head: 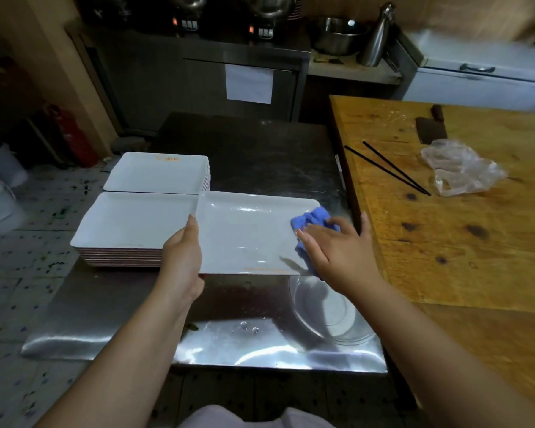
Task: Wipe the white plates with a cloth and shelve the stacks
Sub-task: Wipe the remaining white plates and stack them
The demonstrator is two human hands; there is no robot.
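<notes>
Your left hand (183, 248) grips the left edge of a white rectangular plate (247, 233), thumb on top of the rim and the other fingers hidden beneath it, so you hold it over the steel table (105, 307) just right of a stack of plates (130, 223), with a second stack (158, 173) beyond. Your right hand (334, 245) presses a bunched blue cloth (312, 217) against the plate's right end, its fingers loosely spread over the cloth with the thumb out to the side. The main risk, as I judge it, is leverage: you are pressing on the end far from your grip, so a hard stroke could tip the plate and twist it out of your left hand. A wet sheen on the plate would make that slip easier. The plate's left edge sits very close to the near stack, so a sideways swipe could knock it and shift those plates, which already reach the table's left edge. A clear glass dish (331, 313) lies below the plate's near right corner and would take the hit if the plate dropped. You cannot see whether the plate's far side rests on anything, how the cloth sits under your palm, or any shelf for the stacks. The orange print on the plates is too blurred to read.
</notes>
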